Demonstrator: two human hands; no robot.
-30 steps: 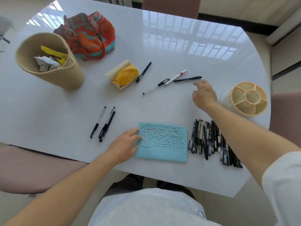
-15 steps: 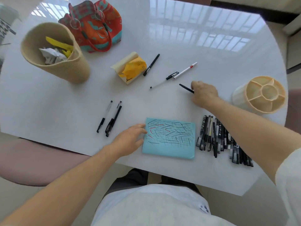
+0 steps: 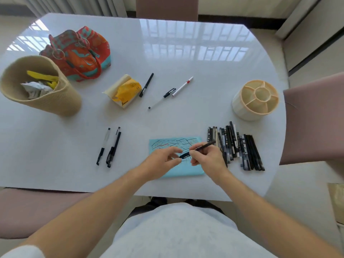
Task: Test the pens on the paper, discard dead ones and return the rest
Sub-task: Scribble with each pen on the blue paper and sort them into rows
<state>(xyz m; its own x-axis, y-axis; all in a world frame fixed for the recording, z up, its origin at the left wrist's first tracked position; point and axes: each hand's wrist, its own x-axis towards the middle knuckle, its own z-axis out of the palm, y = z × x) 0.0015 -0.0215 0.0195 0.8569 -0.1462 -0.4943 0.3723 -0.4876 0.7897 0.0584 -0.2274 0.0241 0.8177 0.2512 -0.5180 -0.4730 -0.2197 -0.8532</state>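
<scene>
Head view: both hands [image 3: 186, 161] hold black pen [image 3: 200, 148] slanting up-right over paper [image 3: 193, 140].

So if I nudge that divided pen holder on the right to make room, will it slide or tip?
The pen holder looks like thin, light plastic and its compartments appear empty, so it probably slides easily on the glossy table. It is wide for its height, so tipping seems unlikely with a low push. It stands near the table's right edge, so push it inward.
</scene>
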